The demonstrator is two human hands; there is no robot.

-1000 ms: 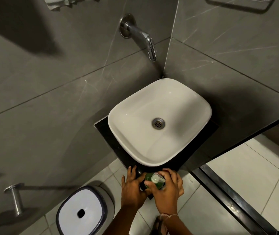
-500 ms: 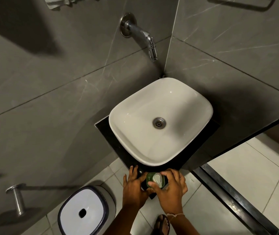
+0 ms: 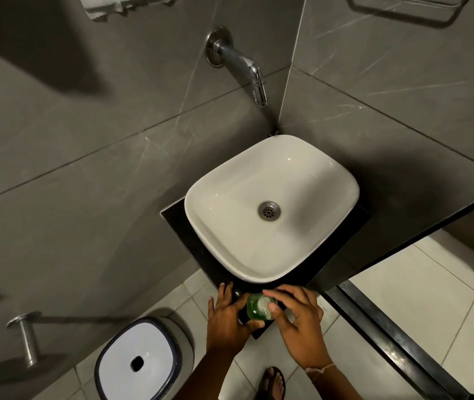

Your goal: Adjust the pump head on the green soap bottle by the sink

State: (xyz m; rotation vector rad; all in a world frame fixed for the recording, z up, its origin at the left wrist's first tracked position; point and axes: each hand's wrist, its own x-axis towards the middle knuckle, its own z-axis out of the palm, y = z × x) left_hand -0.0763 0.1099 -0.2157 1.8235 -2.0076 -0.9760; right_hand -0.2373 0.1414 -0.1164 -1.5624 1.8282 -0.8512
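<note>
As before, both hands (image 3: 261, 319) grip the green soap bottle (image 3: 254, 311).

Dim, sharp wide-angle view; edges bend, dark shadows cross the grey wall (image 3: 85, 197).

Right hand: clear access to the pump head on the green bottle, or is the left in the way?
Probably yes. The right hand already has a fingertip on the pump head. The left hand holds the green bottle from the side, leaving the top free.
</note>
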